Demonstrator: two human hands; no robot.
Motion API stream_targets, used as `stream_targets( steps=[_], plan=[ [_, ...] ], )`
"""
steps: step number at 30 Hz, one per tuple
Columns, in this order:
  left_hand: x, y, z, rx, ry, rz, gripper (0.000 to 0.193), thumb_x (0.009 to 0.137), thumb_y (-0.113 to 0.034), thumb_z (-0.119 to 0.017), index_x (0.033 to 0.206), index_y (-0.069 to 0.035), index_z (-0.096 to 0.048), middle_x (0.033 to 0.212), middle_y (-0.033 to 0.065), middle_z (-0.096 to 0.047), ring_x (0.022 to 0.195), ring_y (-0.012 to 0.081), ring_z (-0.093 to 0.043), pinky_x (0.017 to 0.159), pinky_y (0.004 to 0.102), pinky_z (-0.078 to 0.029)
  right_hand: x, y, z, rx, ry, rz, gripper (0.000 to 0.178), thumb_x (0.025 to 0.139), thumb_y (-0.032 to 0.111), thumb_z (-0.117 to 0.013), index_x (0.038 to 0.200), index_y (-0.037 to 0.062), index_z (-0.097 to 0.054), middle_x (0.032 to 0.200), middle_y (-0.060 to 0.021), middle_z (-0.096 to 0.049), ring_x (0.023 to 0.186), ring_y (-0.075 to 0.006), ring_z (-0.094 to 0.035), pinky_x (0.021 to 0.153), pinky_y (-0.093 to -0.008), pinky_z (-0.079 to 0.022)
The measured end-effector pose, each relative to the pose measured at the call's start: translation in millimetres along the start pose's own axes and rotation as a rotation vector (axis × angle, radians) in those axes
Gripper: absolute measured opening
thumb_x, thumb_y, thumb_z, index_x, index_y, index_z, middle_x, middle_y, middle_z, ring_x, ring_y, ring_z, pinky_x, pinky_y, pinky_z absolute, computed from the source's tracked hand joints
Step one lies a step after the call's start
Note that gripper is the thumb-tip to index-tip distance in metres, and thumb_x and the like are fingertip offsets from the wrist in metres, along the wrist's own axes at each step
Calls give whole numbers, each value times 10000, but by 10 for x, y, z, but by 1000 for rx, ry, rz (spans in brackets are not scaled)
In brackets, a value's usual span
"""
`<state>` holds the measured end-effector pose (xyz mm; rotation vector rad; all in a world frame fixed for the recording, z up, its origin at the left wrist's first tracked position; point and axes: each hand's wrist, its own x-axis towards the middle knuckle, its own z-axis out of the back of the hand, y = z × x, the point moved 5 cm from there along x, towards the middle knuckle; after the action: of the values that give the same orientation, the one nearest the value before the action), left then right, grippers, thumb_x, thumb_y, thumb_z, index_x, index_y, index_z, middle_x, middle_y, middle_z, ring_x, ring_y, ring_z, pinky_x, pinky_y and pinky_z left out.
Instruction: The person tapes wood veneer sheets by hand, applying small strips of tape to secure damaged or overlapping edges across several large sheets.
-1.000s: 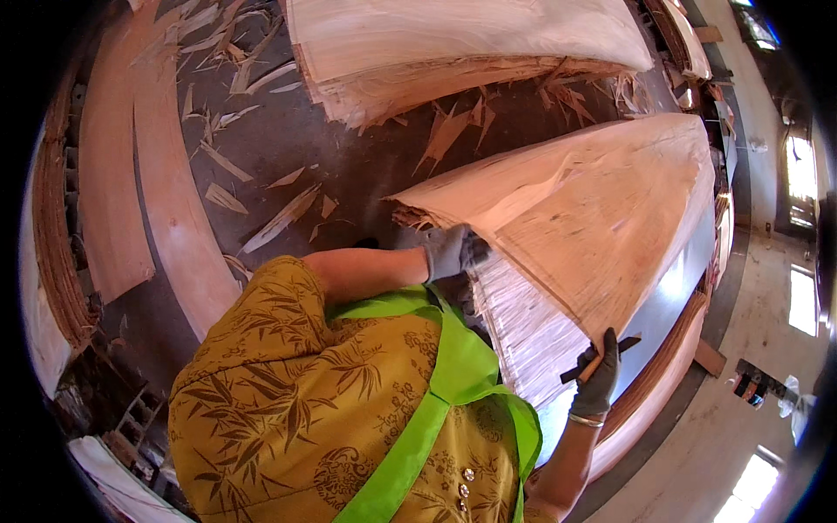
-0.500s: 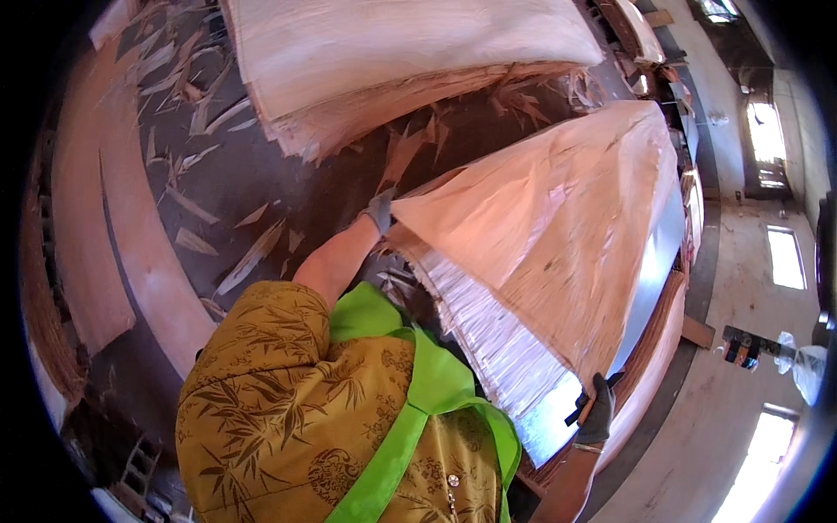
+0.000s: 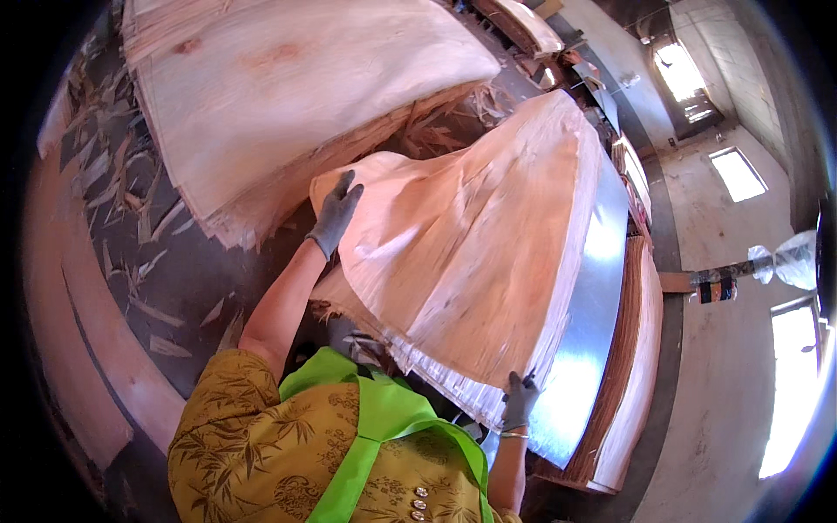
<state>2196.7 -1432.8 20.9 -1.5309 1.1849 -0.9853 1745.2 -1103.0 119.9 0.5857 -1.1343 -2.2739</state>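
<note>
A large thin sheet of wood veneer (image 3: pixel 445 253), pinkish tan and wavy, spreads in front of me over a stack of veneer with ragged pale edges (image 3: pixel 414 359). My left hand (image 3: pixel 334 220), in a grey glove, grips the sheet's far left edge, which is raised and curled. At the near right corner my right hand (image 3: pixel 520 403), also gloved, closes on the sheet's edge. A small dark thing shows by its fingers, too little to name. Under the sheet's right side lies a shiny metal plate (image 3: pixel 582 322).
A tall pile of veneer (image 3: pixel 305 87) stands at the far left. More veneer is stacked right of the metal plate (image 3: pixel 629 366). Wood scraps (image 3: pixel 157 309) litter the dark floor, and long strips (image 3: pixel 109 349) lie at left. A wall with windows (image 3: pixel 737 174) is at right.
My left hand has carried the sheet's left edge up and away, and the sheet now bulges. My right hand has moved left along the near side. The view has turned to the right.
</note>
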Motion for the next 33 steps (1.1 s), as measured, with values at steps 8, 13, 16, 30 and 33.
stream_targets(
  steps=[8, 13, 16, 30, 33],
  plan=[
    [-208, -1645, -651, -11, 245, -315, 519, 894, -124, -544, 1345, 47, -351, 1405, 152, -372, 1309, 197, -330, 1072, 297, -255, -105, 162, -54, 24, -44, 88, 238, 774, 213, -672, 669, 45, -541, 526, 3, -461, 412, -102, -438, 357, -266, -339],
    [-460, -2219, -1043, -68, 360, -420, 501, 917, -173, -521, 1354, 14, -360, 1422, 117, -355, 1323, 198, -297, 1082, 323, -242, -69, 444, 273, 27, -44, 93, 240, 797, 189, -674, 668, 53, -524, 540, 8, -470, 408, -86, -416, 358, -249, -319],
    [-712, -2509, -1243, -74, 421, -390, 515, 918, -180, -514, 1366, 9, -341, 1428, 115, -347, 1324, 196, -298, 1073, 322, -249, 13, 551, 505, 98, -49, 173, 259, 780, 168, -666, 617, 71, -490, 520, 7, -461, 384, -92, -411, 330, -252, -320],
    [-1992, -3045, -1679, -62, 744, -839, 638, 853, -85, -572, 1391, 32, -249, 1412, 239, -303, 1331, 379, -264, 1070, 395, -244, -204, 612, 1216, 186, -180, 198, 225, 781, 139, -679, 648, 122, -499, 531, 62, -424, 400, -38, -347, 356, -207, -268],
    [-2155, -3032, -1717, -38, 842, -780, 638, 864, -103, -550, 1393, 52, -229, 1441, 215, -278, 1354, 324, -248, 1096, 383, -173, -228, 528, 1330, 239, -227, 188, 224, 787, 133, -673, 650, 123, -497, 531, 61, -423, 395, -37, -342, 353, -207, -267]
  ],
)
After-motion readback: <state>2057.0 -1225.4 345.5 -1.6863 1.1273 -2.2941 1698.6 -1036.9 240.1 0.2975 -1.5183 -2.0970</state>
